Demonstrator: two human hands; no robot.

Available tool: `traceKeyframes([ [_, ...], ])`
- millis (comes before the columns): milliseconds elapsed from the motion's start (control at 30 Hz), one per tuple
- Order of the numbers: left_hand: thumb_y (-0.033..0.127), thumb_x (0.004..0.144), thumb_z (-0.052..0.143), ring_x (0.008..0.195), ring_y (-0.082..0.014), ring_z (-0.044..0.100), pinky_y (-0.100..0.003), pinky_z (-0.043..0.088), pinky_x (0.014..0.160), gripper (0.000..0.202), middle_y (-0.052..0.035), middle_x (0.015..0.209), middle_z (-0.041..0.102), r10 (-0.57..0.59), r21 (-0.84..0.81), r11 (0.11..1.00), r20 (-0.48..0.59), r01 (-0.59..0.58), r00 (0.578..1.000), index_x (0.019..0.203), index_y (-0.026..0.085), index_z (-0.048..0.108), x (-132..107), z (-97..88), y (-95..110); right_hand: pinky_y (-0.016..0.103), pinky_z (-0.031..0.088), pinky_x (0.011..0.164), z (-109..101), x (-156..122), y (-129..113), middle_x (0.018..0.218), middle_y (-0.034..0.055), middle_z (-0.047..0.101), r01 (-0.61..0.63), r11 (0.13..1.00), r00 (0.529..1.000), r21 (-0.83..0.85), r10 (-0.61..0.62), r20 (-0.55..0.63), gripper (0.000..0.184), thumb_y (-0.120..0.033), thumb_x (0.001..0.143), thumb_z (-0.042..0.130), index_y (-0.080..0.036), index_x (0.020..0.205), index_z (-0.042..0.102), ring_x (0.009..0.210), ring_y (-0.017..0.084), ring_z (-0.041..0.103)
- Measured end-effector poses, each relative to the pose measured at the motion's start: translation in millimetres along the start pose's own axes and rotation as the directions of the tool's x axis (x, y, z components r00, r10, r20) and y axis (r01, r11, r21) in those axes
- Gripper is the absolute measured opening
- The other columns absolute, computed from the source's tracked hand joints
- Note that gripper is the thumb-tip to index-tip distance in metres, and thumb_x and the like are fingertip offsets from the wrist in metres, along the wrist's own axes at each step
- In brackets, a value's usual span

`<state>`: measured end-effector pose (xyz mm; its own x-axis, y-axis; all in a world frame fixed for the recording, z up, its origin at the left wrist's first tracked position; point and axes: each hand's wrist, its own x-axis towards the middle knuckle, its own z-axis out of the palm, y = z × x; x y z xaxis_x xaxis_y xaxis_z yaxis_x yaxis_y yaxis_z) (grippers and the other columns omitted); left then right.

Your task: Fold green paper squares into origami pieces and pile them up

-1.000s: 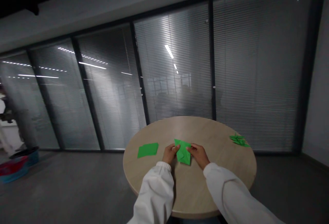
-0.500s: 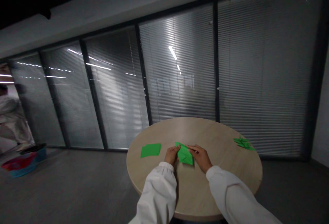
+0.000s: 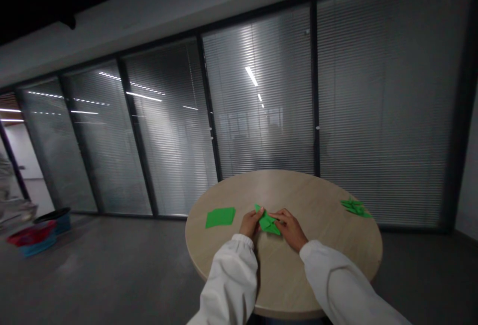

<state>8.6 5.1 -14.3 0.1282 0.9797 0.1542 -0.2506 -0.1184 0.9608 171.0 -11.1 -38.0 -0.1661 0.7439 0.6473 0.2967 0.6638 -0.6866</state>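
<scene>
Head view, forward and down onto a round pale-wood surface point(image 3: 309, 190): a folded green origami paper point(image 3: 267, 220) lying on it, pointed and narrow, directly between the two hands. Left hand point(image 3: 250, 223) just beside the paper on its left, fingers closed in a pinch on the paper's upper left tip. Right hand point(image 3: 290, 229) just to the right, fingers stretched out and pressed against the paper's upper right edge, gripping it lightly from that side. Both wrists lifted slightly, with white cuffed sleeves point(image 3: 231, 280) covering the forearms and reaching in from the near edge.

Further left on the surface, a flat square sheet of green paper point(image 3: 220, 217), near the left hand but not touching it. Well apart from both hands, by the far right rim, a small green folded paper figure point(image 3: 355, 208), its exact shape too small to tell. Beyond the surface, a glass partition with slatted blinds point(image 3: 261, 106). Down on the grey floor point(image 3: 112, 260) at left, a red and blue tub point(image 3: 35, 238), and at the far left edge, a blurred person point(image 3: 5, 185).
</scene>
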Motion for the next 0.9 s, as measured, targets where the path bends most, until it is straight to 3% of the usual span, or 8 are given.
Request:
traceKeyframes([
  [200, 0.040, 0.044, 0.087, 0.059, -0.0150, 0.061, -0.027, 0.047, 0.062, 0.047, -0.0068, 0.067, 0.069, 0.032, -0.027, 0.999, 0.003, -0.032, 0.999, 0.075, 0.009, 0.071, 3.8, -4.7, -3.0, 0.028, 0.047, 0.081, 0.6, -0.2, -1.4, 0.095, 0.0063, 0.057, 0.018, 1.000, 1.000, -0.004, -0.018, 0.009, 0.038, -0.013, 0.077, 0.047, -0.024, 0.105, 0.070, 0.092, 0.017, 0.056],
  [333, 0.039, 0.044, 0.087, 0.062, -0.0180, 0.063, -0.029, 0.048, 0.065, 0.049, -0.0084, 0.071, 0.071, 0.060, -0.010, 0.998, -0.013, -0.060, 0.998, 0.079, 0.009, 0.072, 4.0, -5.7, -2.2, 0.029, 0.048, 0.080, -0.6, 2.2, 0.2, 0.100, 0.0065, 0.061, -0.061, 0.992, 0.997, 0.114, 0.065, -0.035, 0.031, -0.026, 0.080, 0.049, -0.023, 0.105, 0.067, 0.093, 0.019, 0.057],
  [433, 0.037, 0.042, 0.088, 0.060, -0.0174, 0.063, -0.029, 0.049, 0.064, 0.048, -0.0068, 0.068, 0.071, 0.067, 0.009, 0.998, -0.022, -0.066, 0.998, 0.079, 0.009, 0.072, 1.4, -3.0, 1.4, 0.029, 0.048, 0.070, 0.8, 3.5, 0.8, 0.089, 0.0042, 0.065, -0.220, 0.953, 0.970, 0.210, 0.236, -0.057, 0.034, -0.043, 0.079, 0.053, -0.021, 0.104, 0.063, 0.082, 0.019, 0.060],
  [500, 0.036, 0.041, 0.089, 0.058, -0.0164, 0.062, -0.028, 0.049, 0.063, 0.049, -0.0058, 0.065, 0.070, 0.067, 0.012, 0.998, -0.017, -0.067, 0.998, 0.079, 0.009, 0.072, -1.3, -0.4, 4.4, 0.026, 0.045, 0.062, 3.1, 3.8, 1.3, 0.078, 0.0022, 0.064, -0.297, 0.917, 0.952, 0.268, 0.306, 0.008, 0.036, -0.051, 0.076, 0.056, -0.019, 0.092, 0.062, 0.074, 0.018, 0.059],
  [667, 0.036, 0.041, 0.089, 0.060, -0.0172, 0.063, -0.028, 0.049, 0.062, 0.054, -0.0079, 0.069, 0.072, 0.057, -0.002, 0.998, 0.024, -0.057, 0.998, 0.084, 0.009, 0.070, -7.1, 5.5, 9.6, 0.023, 0.036, 0.052, 7.4, 4.4, 4.5, 0.054, -0.0039, 0.051, -0.352, 0.880, 0.935, 0.317, 0.319, 0.155, 0.044, -0.060, 0.068, 0.062, -0.017, 0.060, 0.054, 0.054, 0.012, 0.047],
  [900, 0.040, 0.040, 0.088, 0.057, -0.0164, 0.063, -0.027, 0.048, 0.060, 0.051, -0.0063, 0.067, 0.071, 0.069, 0.052, 0.996, 0.057, -0.072, 0.996, 0.077, 0.011, 0.068, -10.8, 9.5, 12.7, 0.023, 0.033, 0.052, 4.3, 6.8, 7.9, 0.051, -0.0048, 0.049, -0.315, 0.893, 0.949, 0.322, 0.307, 0.076, 0.046, -0.061, 0.065, 0.065, -0.016, 0.058, 0.055, 0.052, 0.011, 0.045],
])
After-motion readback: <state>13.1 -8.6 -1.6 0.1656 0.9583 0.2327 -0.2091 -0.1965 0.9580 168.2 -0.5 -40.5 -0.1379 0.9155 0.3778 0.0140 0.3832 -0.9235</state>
